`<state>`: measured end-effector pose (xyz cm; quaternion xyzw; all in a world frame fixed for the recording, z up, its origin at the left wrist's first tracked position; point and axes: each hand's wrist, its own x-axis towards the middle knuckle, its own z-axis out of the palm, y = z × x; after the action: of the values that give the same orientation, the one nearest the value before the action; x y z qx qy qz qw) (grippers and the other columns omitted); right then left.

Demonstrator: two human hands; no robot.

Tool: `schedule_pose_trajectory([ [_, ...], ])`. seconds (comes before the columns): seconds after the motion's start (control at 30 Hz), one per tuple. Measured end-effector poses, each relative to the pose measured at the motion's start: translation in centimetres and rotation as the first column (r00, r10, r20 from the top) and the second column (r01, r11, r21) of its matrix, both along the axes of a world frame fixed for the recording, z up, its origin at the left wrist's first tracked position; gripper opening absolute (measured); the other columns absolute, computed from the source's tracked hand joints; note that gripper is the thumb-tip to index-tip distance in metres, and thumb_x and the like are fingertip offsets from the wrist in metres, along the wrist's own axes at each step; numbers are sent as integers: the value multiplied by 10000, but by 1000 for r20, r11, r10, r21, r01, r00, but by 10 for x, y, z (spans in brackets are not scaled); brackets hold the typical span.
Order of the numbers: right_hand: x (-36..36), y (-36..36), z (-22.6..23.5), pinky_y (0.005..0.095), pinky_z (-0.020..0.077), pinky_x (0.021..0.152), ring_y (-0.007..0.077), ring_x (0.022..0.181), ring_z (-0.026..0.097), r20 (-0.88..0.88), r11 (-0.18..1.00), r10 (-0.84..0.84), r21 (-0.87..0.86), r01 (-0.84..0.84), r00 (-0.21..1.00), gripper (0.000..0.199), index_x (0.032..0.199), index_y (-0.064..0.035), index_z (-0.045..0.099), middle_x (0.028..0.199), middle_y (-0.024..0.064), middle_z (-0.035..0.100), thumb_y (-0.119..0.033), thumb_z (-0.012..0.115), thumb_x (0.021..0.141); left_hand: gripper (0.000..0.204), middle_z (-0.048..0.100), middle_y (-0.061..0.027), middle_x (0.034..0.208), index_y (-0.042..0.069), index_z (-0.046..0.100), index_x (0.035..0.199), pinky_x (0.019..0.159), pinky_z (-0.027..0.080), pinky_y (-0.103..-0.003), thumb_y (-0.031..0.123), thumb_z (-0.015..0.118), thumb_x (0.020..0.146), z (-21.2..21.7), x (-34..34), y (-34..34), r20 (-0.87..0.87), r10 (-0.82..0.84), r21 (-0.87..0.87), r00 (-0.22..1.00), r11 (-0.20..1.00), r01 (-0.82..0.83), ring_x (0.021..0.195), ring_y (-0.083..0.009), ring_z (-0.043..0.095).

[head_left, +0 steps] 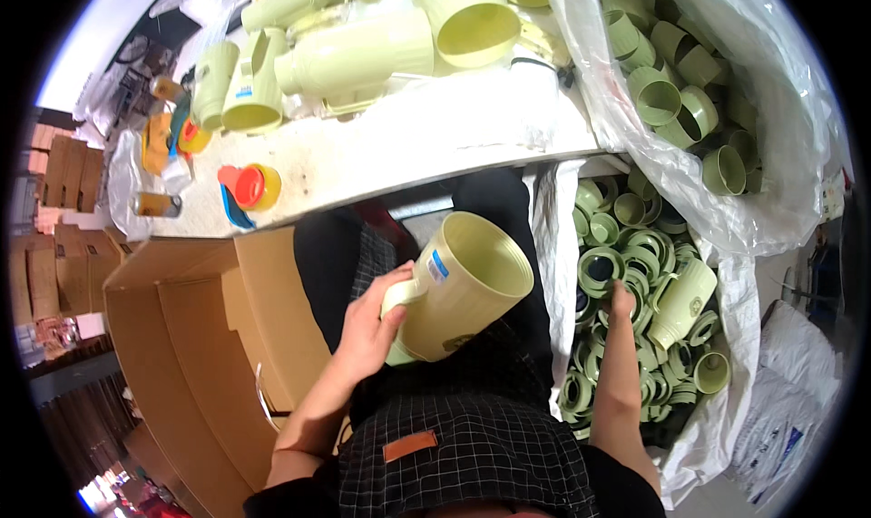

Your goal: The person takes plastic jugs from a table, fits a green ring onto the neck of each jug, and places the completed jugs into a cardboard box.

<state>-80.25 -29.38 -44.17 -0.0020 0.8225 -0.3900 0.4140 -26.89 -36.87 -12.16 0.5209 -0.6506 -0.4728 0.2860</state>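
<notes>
My left hand (pixel 367 326) is wrapped round the handle of a light green thermos jug body (pixel 463 305), tilted over my lap. Its wide round opening faces up and away from me, and a blue-and-white sticker sits near the rim. To the right, my right hand (pixel 620 300) reaches into a white woven sack (pixel 739 337) of green plastic rings (pixel 642 262). It touches the rings beside one with a dark middle; its fingers are mostly hidden. Another light green jug body (pixel 682 302) lies on the rings, right of that hand.
An open cardboard box (pixel 195 346) stands at my left. Ahead, a white table (pixel 336 169) bears several jug bodies (pixel 363 55) and a red-and-yellow round container (pixel 258 187). A clear plastic bag (pixel 780 155) of green cups (pixel 655 96) stands at the far right.
</notes>
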Motion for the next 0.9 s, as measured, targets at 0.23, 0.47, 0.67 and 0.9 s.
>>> schedule_pose_trajectory([
  [0.23,106,-59,264,315,482,887,168,1001,593,-535,703,236,-482,-522,812,518,1256,7,547,1112,93,629,-226,748,839,308,560,-205,1407,14,558,1279,1008,471,-371,99,549,983,-15,-1,-2,-231,-56,75,971,994,75,1239,-336,596],
  [0.47,246,-110,332,364,439,733,252,813,517,-888,-266,431,-293,-918,158,596,1167,-35,713,887,62,575,-425,786,723,321,534,-195,1441,10,558,1287,1008,467,-357,119,564,985,-13,11,3,-326,-76,66,942,993,103,1231,-290,600],
  [0.67,254,-90,325,341,414,697,233,789,485,-911,-259,391,-243,-935,128,635,1186,-39,708,867,49,560,-562,696,826,360,529,-173,1452,-4,550,1297,1025,454,-366,212,535,1010,-26,23,7,-414,-68,65,908,992,104,1216,-235,589],
  [0.9,260,-82,338,361,428,738,245,808,507,-865,-173,484,-244,-954,134,512,1194,-5,694,866,86,566,-405,705,875,362,501,-199,1463,18,548,1270,999,486,-391,134,616,934,-10,13,24,-170,-36,51,985,998,45,1198,-332,614],
])
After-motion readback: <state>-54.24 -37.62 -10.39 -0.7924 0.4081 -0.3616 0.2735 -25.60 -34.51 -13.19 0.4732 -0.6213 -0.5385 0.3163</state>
